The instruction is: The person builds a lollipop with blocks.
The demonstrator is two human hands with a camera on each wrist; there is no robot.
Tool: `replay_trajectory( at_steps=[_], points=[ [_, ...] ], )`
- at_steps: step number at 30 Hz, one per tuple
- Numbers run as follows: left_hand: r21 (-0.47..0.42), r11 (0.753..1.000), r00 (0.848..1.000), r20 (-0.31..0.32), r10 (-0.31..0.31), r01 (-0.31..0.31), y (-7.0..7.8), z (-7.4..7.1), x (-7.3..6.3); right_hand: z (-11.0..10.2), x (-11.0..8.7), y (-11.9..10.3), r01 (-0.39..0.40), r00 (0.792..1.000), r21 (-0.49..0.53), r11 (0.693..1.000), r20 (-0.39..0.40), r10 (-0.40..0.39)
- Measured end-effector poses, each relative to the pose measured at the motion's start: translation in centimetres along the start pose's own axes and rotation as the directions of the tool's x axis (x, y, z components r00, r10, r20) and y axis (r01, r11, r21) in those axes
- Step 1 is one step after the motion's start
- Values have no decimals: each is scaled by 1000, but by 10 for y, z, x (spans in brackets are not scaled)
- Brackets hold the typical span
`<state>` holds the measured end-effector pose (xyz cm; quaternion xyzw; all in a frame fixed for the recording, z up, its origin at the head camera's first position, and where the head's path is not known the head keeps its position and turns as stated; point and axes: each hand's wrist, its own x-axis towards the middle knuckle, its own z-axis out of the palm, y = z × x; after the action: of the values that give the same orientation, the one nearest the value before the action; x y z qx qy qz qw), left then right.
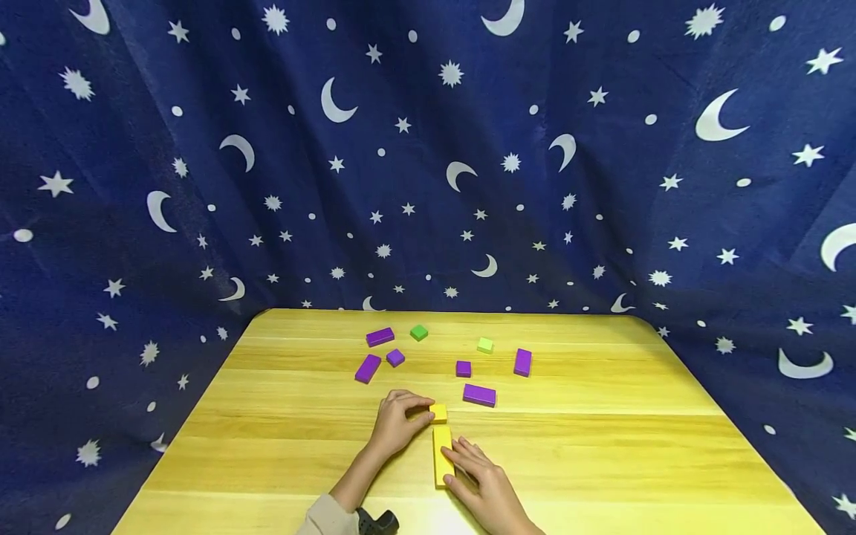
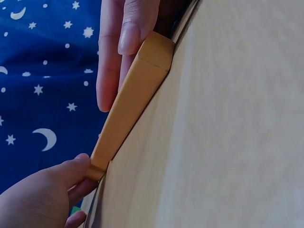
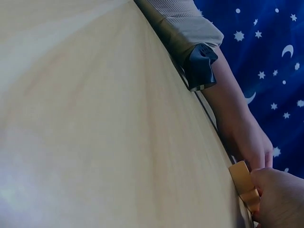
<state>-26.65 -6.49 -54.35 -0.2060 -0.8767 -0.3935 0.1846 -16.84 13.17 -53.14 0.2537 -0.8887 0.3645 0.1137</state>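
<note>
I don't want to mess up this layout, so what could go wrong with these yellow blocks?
The left hand, pinching the small yellow block, might set it crooked at the end of the long yellow block. The right hand, touching the long yellow block, could nudge it sideways.

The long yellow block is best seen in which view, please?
The left wrist view: the long yellow block appears largest there, with side and end visible. The head view shows it smaller, partly covered by the right hand; the right wrist view shows only part.
</note>
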Motion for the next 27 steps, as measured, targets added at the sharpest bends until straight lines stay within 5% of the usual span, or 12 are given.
replay_trajectory(
  at_steps=[27],
  points=[
    [-3,1000,997,79,25,-24,-3,-3,-2,2,1,0,-2,1000,14,1000,-5,2]
  ],
)
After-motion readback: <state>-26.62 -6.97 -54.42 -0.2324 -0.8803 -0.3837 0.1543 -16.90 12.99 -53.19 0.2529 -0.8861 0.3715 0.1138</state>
